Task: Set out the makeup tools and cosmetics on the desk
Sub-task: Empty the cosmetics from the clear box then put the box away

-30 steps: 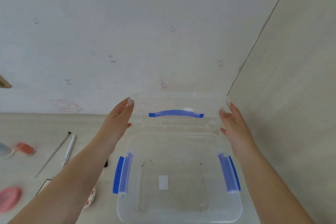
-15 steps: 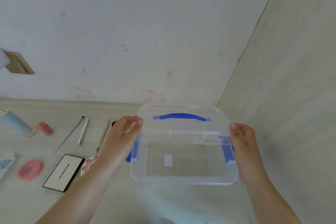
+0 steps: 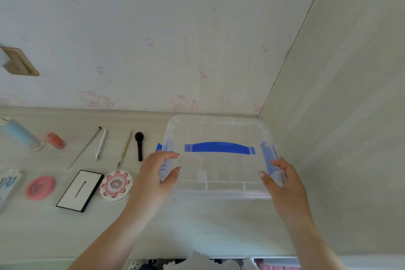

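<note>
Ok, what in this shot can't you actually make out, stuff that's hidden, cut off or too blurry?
Head view only:
- Patterned pack: cut by the left edge, blurred.
- Blue tube: its far end runs off the left edge.
- Clutter below the desk: cut by the bottom edge, unidentifiable.
- Clear box: side latches partly hidden by the left hand and right hand.

clear glossy plastic box (image 3: 219, 173)

Clear box (image 3: 219, 173), blue handle (image 3: 219, 147)

A home bedroom corner. Cartoon-cat wallpaper (image 3: 182, 102) backs a pale desk (image 3: 197, 226). Makeup lies at left, including a palette (image 3: 80, 190).
</note>
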Motion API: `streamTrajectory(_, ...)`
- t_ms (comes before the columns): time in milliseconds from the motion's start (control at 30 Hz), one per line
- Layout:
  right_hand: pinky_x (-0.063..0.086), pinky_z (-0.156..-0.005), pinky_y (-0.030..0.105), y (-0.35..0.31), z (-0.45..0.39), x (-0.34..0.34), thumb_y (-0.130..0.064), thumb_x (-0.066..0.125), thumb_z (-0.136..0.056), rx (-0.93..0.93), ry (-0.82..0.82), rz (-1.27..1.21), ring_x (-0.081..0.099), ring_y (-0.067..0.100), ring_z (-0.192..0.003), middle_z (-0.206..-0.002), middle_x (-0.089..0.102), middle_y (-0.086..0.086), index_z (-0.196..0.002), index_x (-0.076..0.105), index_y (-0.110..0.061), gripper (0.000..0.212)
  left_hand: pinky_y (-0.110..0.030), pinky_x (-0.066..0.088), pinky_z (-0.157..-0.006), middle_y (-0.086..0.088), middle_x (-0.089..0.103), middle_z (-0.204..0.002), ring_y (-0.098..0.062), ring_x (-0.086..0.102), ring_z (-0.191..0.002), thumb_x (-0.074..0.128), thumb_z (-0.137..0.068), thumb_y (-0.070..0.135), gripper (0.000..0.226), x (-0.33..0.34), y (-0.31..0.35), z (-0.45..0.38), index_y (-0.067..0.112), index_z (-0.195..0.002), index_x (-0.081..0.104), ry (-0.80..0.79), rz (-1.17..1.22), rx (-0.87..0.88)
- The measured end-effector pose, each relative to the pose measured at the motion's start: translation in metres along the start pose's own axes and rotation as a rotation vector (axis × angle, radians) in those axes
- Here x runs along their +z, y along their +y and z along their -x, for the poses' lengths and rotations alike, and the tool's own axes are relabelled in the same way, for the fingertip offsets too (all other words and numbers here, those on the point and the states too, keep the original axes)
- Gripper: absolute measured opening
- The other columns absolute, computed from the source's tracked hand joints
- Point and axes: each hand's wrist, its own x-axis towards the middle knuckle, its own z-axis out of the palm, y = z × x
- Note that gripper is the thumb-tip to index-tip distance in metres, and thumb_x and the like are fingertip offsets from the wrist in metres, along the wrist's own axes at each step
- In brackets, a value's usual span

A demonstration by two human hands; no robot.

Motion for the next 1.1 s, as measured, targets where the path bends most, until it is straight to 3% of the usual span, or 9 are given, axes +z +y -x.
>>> streamTrajectory(200,0.028,-0.101,0.022,0.004,0.003,-0.001,-0.019,0.068,-0.084,-0.004,-0.035,0.070,0.038,0.010,-0.133,-0.147,0.037,-0.008,-0.117,0.055,-0.030,0.037,0.004,0.029,-0.084,0.027,0.051,-0.108,0.023,0.040,-0.105,0.060,-0.084,0.000,0.050,0.002,-0.004,0.006,0.048,-0.094,0.048,0.006,-0.040,0.078)
streamTrajectory(400,0.028,-0.108,0.027,0.004,0.000,0.002,-0.019,0.067,-0.085,-0.037,-0.058,0.121,0.035,0.012,-0.135,-0.149,0.035,-0.006,-0.121,0.055,-0.029,0.040,-0.006,0.033,-0.088,0.013,0.054,-0.112,0.021,0.042,-0.107,0.058,-0.085,-0.002,0.051,0.005,-0.014,0.005,0.047,-0.098,0.048,0.027,-0.043,0.055)
streamTrajectory(533,0.032,-0.109,0.031,0.006,-0.003,0.003,-0.019,0.068,-0.085,-0.047,-0.042,0.129,0.040,0.013,-0.131,-0.143,0.040,-0.002,-0.126,0.054,-0.025,0.045,0.005,0.029,-0.084,0.017,0.053,-0.108,0.007,0.049,-0.105,0.056,-0.085,-0.005,0.042,0.005,-0.017,0.003,0.035,-0.098,0.056,0.034,-0.112,0.084)
streamTrajectory(667,0.033,-0.100,0.024,0.009,-0.008,-0.002,-0.017,0.067,-0.085,-0.073,-0.031,0.129,0.045,0.013,-0.125,-0.135,0.047,-0.002,-0.124,0.056,-0.026,0.042,-0.001,0.034,-0.089,0.023,0.051,-0.108,-0.002,0.052,-0.105,0.060,-0.085,0.000,0.030,0.002,-0.018,0.000,0.023,-0.104,0.063,0.042,-0.163,0.131)
streamTrajectory(833,0.038,-0.107,0.040,0.015,-0.012,-0.003,-0.025,0.067,-0.084,0.017,0.022,0.078,0.044,0.019,-0.128,-0.144,0.040,-0.006,-0.141,0.035,-0.029,0.066,-0.034,0.033,-0.106,0.004,0.041,-0.139,-0.012,0.039,-0.128,0.066,-0.085,0.020,0.067,0.000,-0.012,-0.001,0.019,-0.143,0.032,0.063,0.005,-0.249)
streamTrajectory(900,0.035,-0.106,0.034,0.016,-0.015,-0.002,-0.027,0.066,-0.085,0.103,-0.010,0.006,0.039,0.018,-0.132,-0.148,0.035,-0.002,-0.146,0.026,-0.026,0.073,-0.032,0.031,-0.103,0.004,0.039,-0.145,-0.014,0.039,-0.131,0.064,-0.086,0.026,0.078,-0.001,-0.005,-0.003,0.020,-0.148,0.018,0.014,0.182,-0.464)
streamTrajectory(967,0.036,-0.094,0.029,0.017,-0.016,-0.001,-0.030,0.066,-0.085,0.177,-0.043,-0.069,0.047,0.019,-0.121,-0.141,0.043,0.001,-0.147,0.024,-0.023,0.075,-0.029,0.032,-0.094,0.008,0.050,-0.129,-0.013,0.048,-0.115,0.061,-0.088,0.030,0.082,0.000,-0.002,-0.001,0.019,-0.150,0.009,-0.042,0.291,-0.577)
streamTrajectory(1033,0.037,-0.087,0.028,0.017,-0.015,-0.002,-0.028,0.066,-0.085,0.154,-0.033,-0.061,0.051,0.016,-0.109,-0.130,0.049,-0.002,-0.145,0.027,-0.022,0.072,-0.026,0.035,-0.088,0.007,0.052,-0.123,-0.012,0.051,-0.104,0.062,-0.088,0.028,0.082,0.001,-0.002,0.002,0.018,-0.150,0.010,-0.016,0.286,-0.527)
streamTrajectory(1100,0.040,-0.088,0.028,0.017,-0.014,-0.003,-0.023,0.067,-0.084,0.091,0.013,-0.024,0.051,0.013,-0.110,-0.130,0.048,-0.005,-0.144,0.030,-0.022,0.070,-0.021,0.040,-0.077,0.006,0.051,-0.124,-0.013,0.054,-0.102,0.065,-0.086,0.022,0.079,0.002,-0.004,0.003,0.018,-0.149,0.016,0.047,0.250,-0.452)
